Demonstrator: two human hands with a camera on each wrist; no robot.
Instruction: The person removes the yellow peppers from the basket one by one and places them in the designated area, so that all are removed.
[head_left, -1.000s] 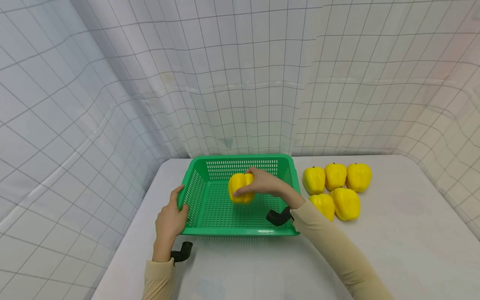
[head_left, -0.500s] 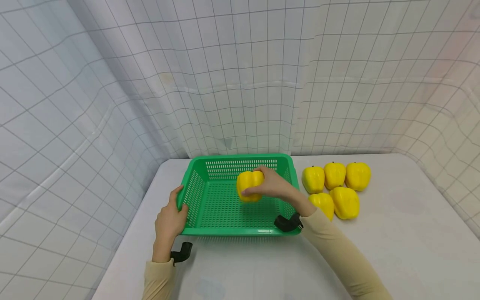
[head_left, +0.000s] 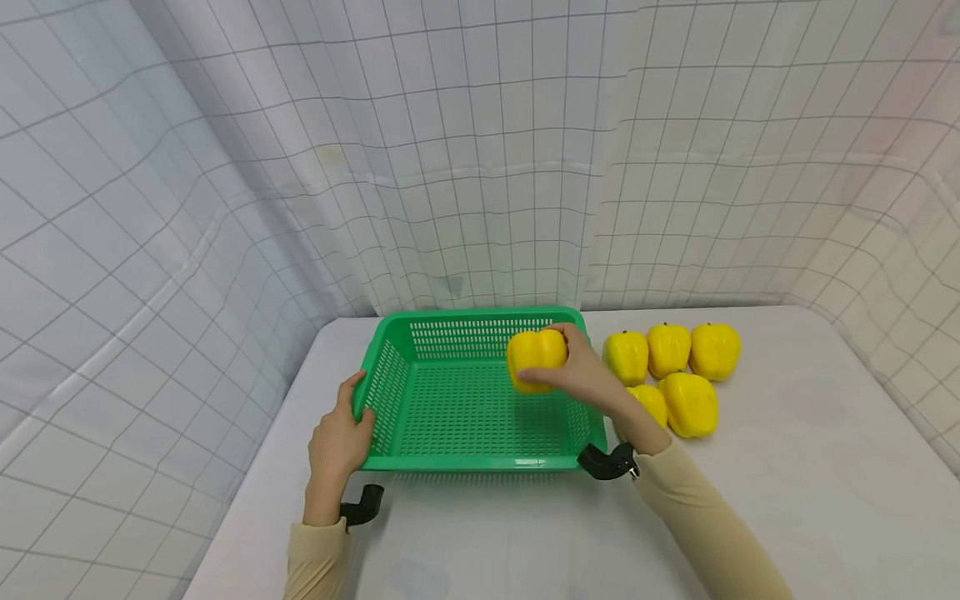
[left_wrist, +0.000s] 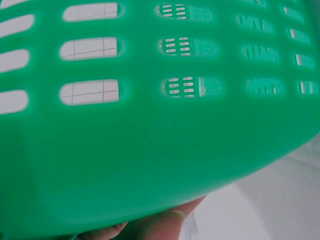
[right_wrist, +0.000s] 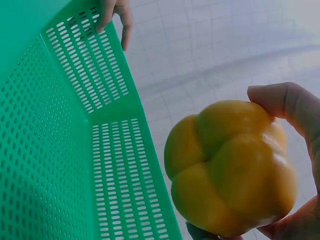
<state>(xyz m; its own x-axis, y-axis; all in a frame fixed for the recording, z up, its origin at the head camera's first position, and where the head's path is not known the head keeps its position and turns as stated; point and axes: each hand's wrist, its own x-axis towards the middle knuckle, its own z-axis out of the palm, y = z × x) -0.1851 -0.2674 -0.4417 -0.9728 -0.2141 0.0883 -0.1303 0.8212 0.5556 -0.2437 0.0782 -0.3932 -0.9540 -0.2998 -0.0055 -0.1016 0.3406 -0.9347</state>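
A yellow bell pepper (head_left: 537,358) is held in my right hand (head_left: 588,375), over the right part of a green plastic basket (head_left: 480,463). In the right wrist view the lobed underside of the bell pepper (right_wrist: 230,170) faces the camera, with the thumb and fingers around its sides. My left hand (head_left: 339,442) grips the basket's left rim, thumb on the inner side. The left wrist view is mostly filled by the slotted basket wall (left_wrist: 145,140), with fingertips (left_wrist: 165,225) showing below its edge. The basket's floor shows no peppers on it.
Several more yellow bell peppers (head_left: 690,404) lie grouped on the white table (head_left: 787,467) right of the basket; my right forearm partly covers the nearest one. A grid-patterned white curtain (head_left: 480,167) hangs behind and along the sides. Each wrist wears a black camera mount (head_left: 607,461).
My right hand has carried the bell pepper rightward and slightly away from me, from the basket's middle toward its right side. The left hand stays on the rim.
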